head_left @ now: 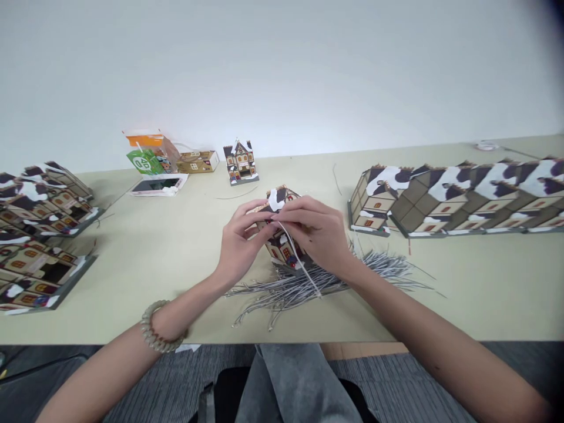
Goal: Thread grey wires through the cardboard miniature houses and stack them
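Both hands are closed around one small cardboard house (281, 238), held a little above the table (484, 294) in front of the person. Her left hand (240, 241) grips the house from its side with the fingers curled on the wall, and the right hand (319, 232) covers the other side and also pinches a thin white tie (299, 261) between thumb and finger; the tie hangs down from the house toward a loose pile of grey ties (317, 279) lying on the table just under the hands. I judge that the tie is being passed into or fastened on the house, near the roof, but the exact place is hidden by the fingers. The next move, as I think, needs a steady left hold while the right fingers guide the thin end with care, because it is soft and bends easily. On the right side lies a long row of flattened houses (458, 200), on the left more stacks of houses (39, 235), and behind stands one finished house (240, 161) beside a phone (158, 185) and an orange box (150, 150).
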`<action>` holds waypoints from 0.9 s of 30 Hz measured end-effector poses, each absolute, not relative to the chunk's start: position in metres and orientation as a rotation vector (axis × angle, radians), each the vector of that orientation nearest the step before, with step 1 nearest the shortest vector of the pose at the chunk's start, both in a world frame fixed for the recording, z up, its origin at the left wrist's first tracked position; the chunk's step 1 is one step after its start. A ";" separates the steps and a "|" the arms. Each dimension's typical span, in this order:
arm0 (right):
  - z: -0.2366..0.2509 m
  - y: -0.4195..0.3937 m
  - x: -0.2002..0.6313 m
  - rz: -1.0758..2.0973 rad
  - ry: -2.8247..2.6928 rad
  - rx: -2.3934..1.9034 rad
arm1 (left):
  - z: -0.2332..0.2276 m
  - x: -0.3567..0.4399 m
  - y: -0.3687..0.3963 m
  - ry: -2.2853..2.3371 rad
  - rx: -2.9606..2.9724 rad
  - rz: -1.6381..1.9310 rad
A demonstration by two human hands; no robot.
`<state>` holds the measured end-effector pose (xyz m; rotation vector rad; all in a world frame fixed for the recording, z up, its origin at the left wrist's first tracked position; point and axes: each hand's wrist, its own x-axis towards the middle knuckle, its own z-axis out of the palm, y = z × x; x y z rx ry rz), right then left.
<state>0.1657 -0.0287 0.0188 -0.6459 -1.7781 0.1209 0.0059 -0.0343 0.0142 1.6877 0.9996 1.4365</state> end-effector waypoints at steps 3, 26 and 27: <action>0.021 -0.031 0.164 0.084 -1.759 -0.598 | 0.013 0.005 -0.033 1.008 1.641 1.457; 0.018 -0.030 0.164 -0.011 -1.807 -0.686 | 0.015 0.007 -0.035 1.014 1.626 1.432; 0.018 -0.029 0.164 0.008 -1.808 -0.706 | 0.014 0.007 -0.033 1.025 1.576 1.446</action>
